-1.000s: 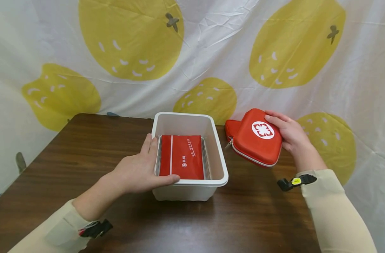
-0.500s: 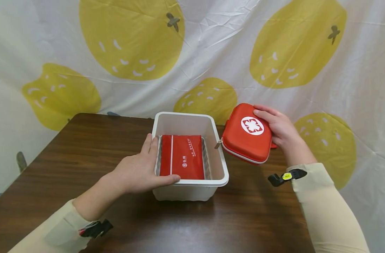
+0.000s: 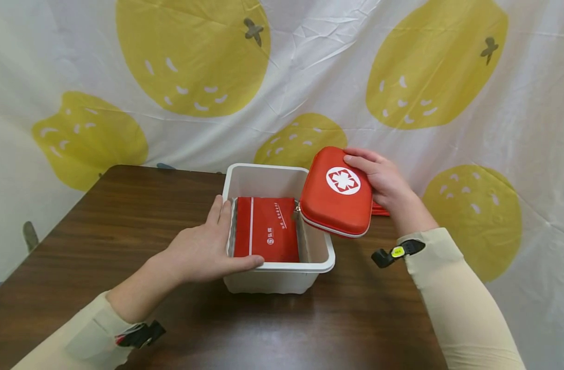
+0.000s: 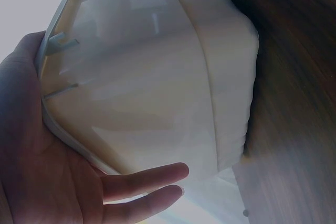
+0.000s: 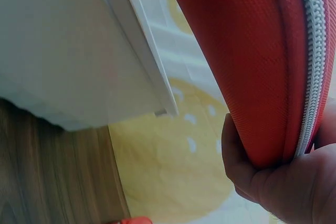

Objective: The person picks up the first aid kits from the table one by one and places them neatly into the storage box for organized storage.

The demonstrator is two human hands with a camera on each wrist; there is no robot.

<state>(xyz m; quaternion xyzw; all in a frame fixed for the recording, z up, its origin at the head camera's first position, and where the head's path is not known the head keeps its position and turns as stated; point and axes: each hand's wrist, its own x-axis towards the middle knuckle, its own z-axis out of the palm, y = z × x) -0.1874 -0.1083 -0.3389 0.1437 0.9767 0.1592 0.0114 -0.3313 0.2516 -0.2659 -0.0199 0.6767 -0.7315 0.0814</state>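
My right hand (image 3: pixel 385 180) grips a red zippered first-aid case (image 3: pixel 334 205) by its far right edge, thumb on the lid next to the white emblem. It is held tilted in the air, overlapping the right rim of a white plastic bin (image 3: pixel 282 267) in the head view. In the right wrist view, fingers (image 5: pixel 236 156) curl round the case beside its grey zipper (image 5: pixel 312 66). My left hand (image 3: pixel 198 254) rests on the bin's near left corner, thumb along the front rim. Two straight fingers (image 4: pixel 152 179) reach beside the outer wall in the left wrist view.
Inside the bin lies a flat red pouch (image 3: pixel 265 231) with white lettering, over a silvery layer. Another red item (image 3: pixel 380 209) shows partly behind the right hand. The bin stands on a dark wooden table (image 3: pixel 138 221) before a lemon-print curtain (image 3: pixel 309 77).
My right hand has carried the first-aid case leftward, from beside the bin to over its right rim. The left hand and the bin have stayed put.
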